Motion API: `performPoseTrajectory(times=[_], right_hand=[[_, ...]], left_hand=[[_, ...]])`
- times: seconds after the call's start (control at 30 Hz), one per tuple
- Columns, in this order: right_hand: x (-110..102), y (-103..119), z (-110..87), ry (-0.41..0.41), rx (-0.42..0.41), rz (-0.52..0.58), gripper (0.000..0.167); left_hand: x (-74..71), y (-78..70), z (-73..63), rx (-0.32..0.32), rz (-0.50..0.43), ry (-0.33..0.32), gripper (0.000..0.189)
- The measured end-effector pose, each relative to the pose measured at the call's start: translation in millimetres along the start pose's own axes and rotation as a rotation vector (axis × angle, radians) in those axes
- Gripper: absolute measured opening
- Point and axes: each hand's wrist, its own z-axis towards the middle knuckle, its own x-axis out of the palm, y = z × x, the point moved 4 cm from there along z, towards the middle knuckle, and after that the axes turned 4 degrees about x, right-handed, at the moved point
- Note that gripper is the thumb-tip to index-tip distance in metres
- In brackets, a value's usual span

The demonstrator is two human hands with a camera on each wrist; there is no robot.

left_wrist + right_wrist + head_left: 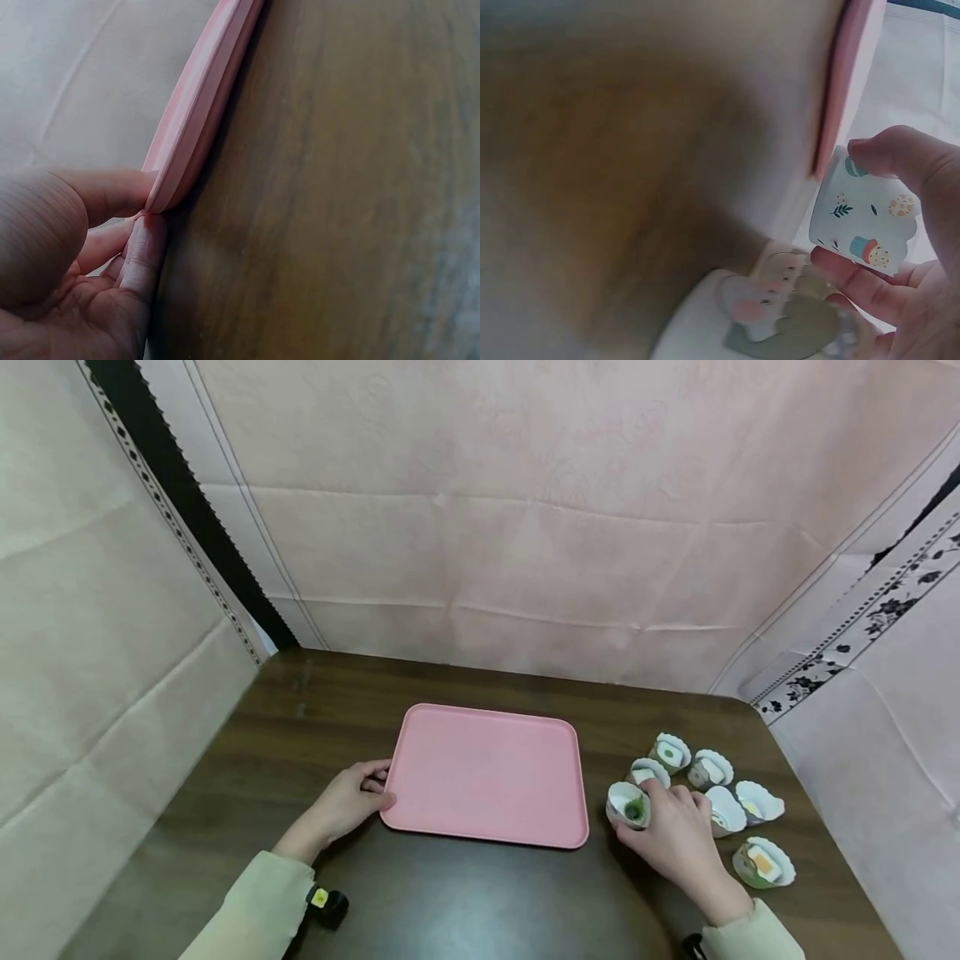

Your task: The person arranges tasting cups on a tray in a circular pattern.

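Note:
A pink rectangular tray (483, 777) lies on the dark wooden table. My left hand (347, 803) pinches its near left corner; in the left wrist view the thumb (116, 193) is on the rim and a fingertip is just below it. To the right of the tray, my right hand (671, 839) grips a scalloped paper baking cup (617, 803) between thumb and fingers. Something green and leafy (635, 810) sits inside that cup. Small cupcake and leaf prints show on the cup's side in the right wrist view, where another printed cup (761, 315) stands below.
Several similar paper cups cluster around my right hand, including one with a green-dotted white piece (670, 753) and one with an orange-topped piece (763, 864). Pale cloth (487, 552) hangs behind the table (450, 910) and along both sides.

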Motion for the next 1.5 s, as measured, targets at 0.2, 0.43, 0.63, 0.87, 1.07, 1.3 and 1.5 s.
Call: performPoseTrajectory(times=[0.2,0.43,0.63,0.87,1.07,1.3,1.5], right_hand=[[0.4,13.5,15.9,0.005,-0.039,0.038,0.059],[3.2,40.2,35.5,0.148,-0.007,0.221,0.062],[10.9,64.9,55.2,0.227,0.005,0.36,0.064],[32.3,81.3,77.8,0.295,0.03,0.487,0.066],[50.2,90.1,90.3,0.378,0.082,0.491,0.075],[63.5,101.2,96.2,0.416,0.072,0.482,0.077],[74.3,110.8,98.4,0.416,0.043,0.436,0.076]], left_hand=[[-3.3,2.1,-1.8,0.007,0.003,-0.005,0.058],[-4.0,4.5,-3.4,-0.004,0.01,-0.015,0.056],[-4.7,2.4,-4.4,0.005,0.001,-0.018,0.057],[-3.0,4.1,-1.9,-0.011,-0.009,-0.032,0.056],[-1.2,2.7,-0.4,-0.007,-0.01,-0.039,0.056],[-0.3,0.2,-0.9,0.009,-0.006,-0.042,0.055],[3.8,2.8,-2.6,-0.014,-0.021,-0.048,0.054]])
